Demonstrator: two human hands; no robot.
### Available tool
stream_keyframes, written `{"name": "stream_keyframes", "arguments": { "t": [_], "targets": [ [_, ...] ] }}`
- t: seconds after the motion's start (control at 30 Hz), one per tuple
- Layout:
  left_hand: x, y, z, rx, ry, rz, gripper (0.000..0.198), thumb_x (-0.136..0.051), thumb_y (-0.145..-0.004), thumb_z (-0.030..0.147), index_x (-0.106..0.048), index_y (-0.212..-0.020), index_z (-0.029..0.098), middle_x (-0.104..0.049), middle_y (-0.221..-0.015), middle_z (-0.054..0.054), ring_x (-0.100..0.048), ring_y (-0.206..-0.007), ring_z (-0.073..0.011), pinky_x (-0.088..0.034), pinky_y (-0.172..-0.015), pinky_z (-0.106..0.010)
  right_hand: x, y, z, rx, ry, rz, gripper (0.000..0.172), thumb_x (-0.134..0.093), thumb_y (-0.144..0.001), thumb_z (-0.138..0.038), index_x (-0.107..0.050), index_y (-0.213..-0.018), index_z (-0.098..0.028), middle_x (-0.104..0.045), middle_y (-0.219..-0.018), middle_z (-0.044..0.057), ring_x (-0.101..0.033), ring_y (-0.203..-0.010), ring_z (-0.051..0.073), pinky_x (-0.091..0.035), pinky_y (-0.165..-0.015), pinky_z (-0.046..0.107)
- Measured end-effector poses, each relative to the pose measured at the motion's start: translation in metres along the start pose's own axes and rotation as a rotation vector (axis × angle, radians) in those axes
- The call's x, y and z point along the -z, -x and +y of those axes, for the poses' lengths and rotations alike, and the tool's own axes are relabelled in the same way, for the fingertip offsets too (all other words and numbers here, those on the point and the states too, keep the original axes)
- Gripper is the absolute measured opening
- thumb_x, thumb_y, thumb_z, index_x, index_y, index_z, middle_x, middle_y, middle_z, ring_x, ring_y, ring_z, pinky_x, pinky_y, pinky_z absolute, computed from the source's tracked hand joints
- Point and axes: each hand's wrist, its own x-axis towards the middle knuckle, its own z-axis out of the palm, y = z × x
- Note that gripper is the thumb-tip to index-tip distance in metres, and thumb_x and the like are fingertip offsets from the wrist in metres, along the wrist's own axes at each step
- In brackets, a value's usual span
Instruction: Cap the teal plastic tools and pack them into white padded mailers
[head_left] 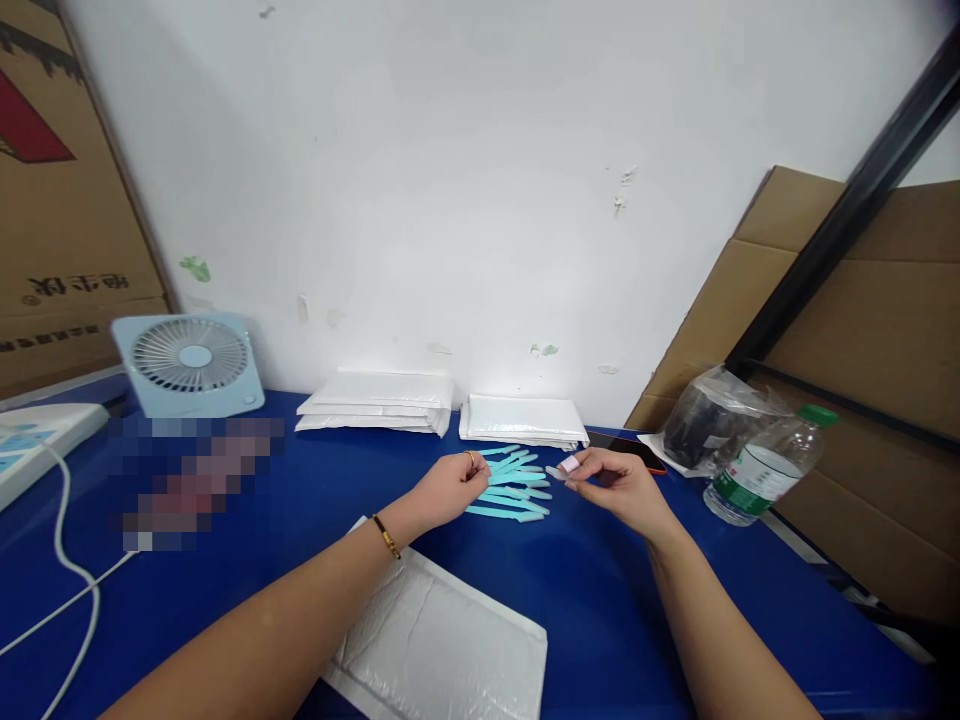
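Several thin turquoise eyebrow razors (514, 492) with pale translucent ends lie fanned out on the blue table (600, 610). My left hand (454, 487) is closed at their left ends, its fingertips pinched on one eyebrow razor. To the right of them, my right hand (616, 482) pinches a small translucent piece (556, 472) between thumb and fingers; its exact kind is too small to make out. A pale band or label (570, 464) shows at those fingertips. Under my left forearm lies a white padded mailer (457, 640), partly covered by the arm.
Two stacks of white padded mailers (379, 402) (521, 418) stand against the wall. A phone (637, 455), a plastic-wrapped dark object (697, 425) and a water bottle (766, 470) are at right. At left are a blue fan (191, 360), a power strip (45, 445) and white cables (64, 520).
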Motion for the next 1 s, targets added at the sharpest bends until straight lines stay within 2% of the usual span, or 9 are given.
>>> {"name": "stream_keyframes", "arguments": {
  "t": [0.33,0.47,0.53,0.6,0.67,0.77,0.83,0.9,1.0],
  "targets": [
    [-0.003,-0.001,-0.001,-0.032,-0.035,-0.051,0.025,-0.04,-0.08,0.038,-0.05,-0.073,0.016,-0.045,-0.065,0.003,-0.036,-0.055,-0.0091,-0.031,-0.05,-0.021,-0.016,-0.002,-0.006,-0.021,-0.036,-0.118,0.009,-0.07,-0.069,-0.027,-0.068,-0.071,-0.019,-0.067,-0.084,0.007,-0.063,-0.08,0.019,-0.051,-0.071,0.031],
    [-0.003,0.001,0.0,-0.044,-0.158,-0.084,0.027,-0.036,-0.083,0.038,-0.052,-0.076,0.017,-0.049,-0.067,0.001,-0.042,-0.057,-0.0109,-0.033,-0.051,-0.022,-0.025,-0.005,0.0,0.017,0.042,-0.163,0.008,-0.068,-0.071,-0.027,-0.069,-0.072,-0.019,-0.067,-0.082,0.007,-0.063,-0.08,0.019,-0.05,-0.072,0.03],
    [-0.002,0.002,-0.001,-0.07,-0.294,-0.056,0.031,-0.035,-0.084,0.041,-0.055,-0.08,0.018,-0.055,-0.074,-0.001,-0.05,-0.068,-0.0147,-0.038,-0.061,-0.025,-0.027,-0.005,0.004,0.03,0.116,-0.187,0.01,-0.066,-0.073,-0.028,-0.069,-0.072,-0.019,-0.067,-0.08,0.006,-0.063,-0.079,0.018,-0.05,-0.073,0.03],
    [-0.002,0.002,-0.004,-0.105,-0.434,-0.016,0.037,-0.042,-0.081,0.05,-0.057,-0.094,0.019,-0.059,-0.095,-0.006,-0.051,-0.093,-0.0213,-0.039,-0.079,-0.032,-0.026,-0.005,0.007,0.032,0.182,-0.247,0.013,-0.065,-0.074,-0.031,-0.07,-0.075,-0.019,-0.067,-0.082,0.006,-0.062,-0.081,0.019,-0.049,-0.075,0.03],
    [-0.002,0.002,-0.009,-0.097,-0.537,-0.003,0.062,-0.054,-0.069,0.062,-0.05,-0.116,0.021,-0.048,-0.124,-0.011,-0.037,-0.118,-0.0289,-0.032,-0.094,-0.04,-0.023,-0.005,0.008,0.022,0.244,-0.311,0.024,-0.068,-0.07,-0.036,-0.07,-0.089,-0.021,-0.066,-0.092,0.007,-0.06,-0.09,0.021,-0.047,-0.081,0.032],
    [-0.002,-0.001,-0.019,-0.031,-0.601,-0.04,0.099,-0.057,-0.057,0.072,-0.029,-0.136,0.02,-0.023,-0.144,-0.013,-0.013,-0.133,-0.0325,-0.018,-0.104,-0.045,-0.02,-0.012,0.009,-0.006,0.384,-0.361,0.068,-0.074,-0.059,-0.047,-0.055,-0.12,-0.023,-0.053,-0.121,0.011,-0.048,-0.112,0.027,-0.038,-0.095,0.04],
    [-0.003,-0.006,-0.025,-0.013,-0.61,-0.057,0.104,-0.052,-0.058,0.075,-0.021,-0.14,0.018,-0.016,-0.147,-0.013,-0.006,-0.135,-0.031,-0.013,-0.107,-0.044,-0.023,-0.023,0.012,-0.04,0.516,-0.427,0.095,-0.075,-0.05,-0.054,-0.041,-0.132,-0.022,-0.037,-0.136,0.014,-0.034,-0.124,0.032,-0.029,-0.102,0.045],
    [-0.003,-0.011,-0.029,-0.006,-0.614,-0.077,0.105,-0.05,-0.059,0.075,-0.018,-0.141,0.017,-0.017,-0.147,-0.013,-0.008,-0.135,-0.0305,-0.012,-0.107,-0.043,-0.029,-0.039,0.016,-0.088,0.638,-0.54,0.112,-0.075,-0.043,-0.057,-0.03,-0.138,-0.018,-0.025,-0.142,0.017,-0.023,-0.129,0.035,-0.022,-0.104,0.047],
    [-0.001,-0.018,-0.027,0.001,-0.646,-0.11,0.101,-0.051,-0.061,0.072,-0.021,-0.139,0.016,-0.027,-0.143,-0.014,-0.018,-0.132,-0.031,-0.017,-0.105,-0.044,-0.039,-0.059,0.021,-0.127,0.758,-0.669,0.11,-0.075,-0.043,-0.053,-0.031,-0.137,-0.015,-0.03,-0.137,0.018,-0.026,-0.125,0.037,-0.026,-0.101,0.047]
  ]
}}
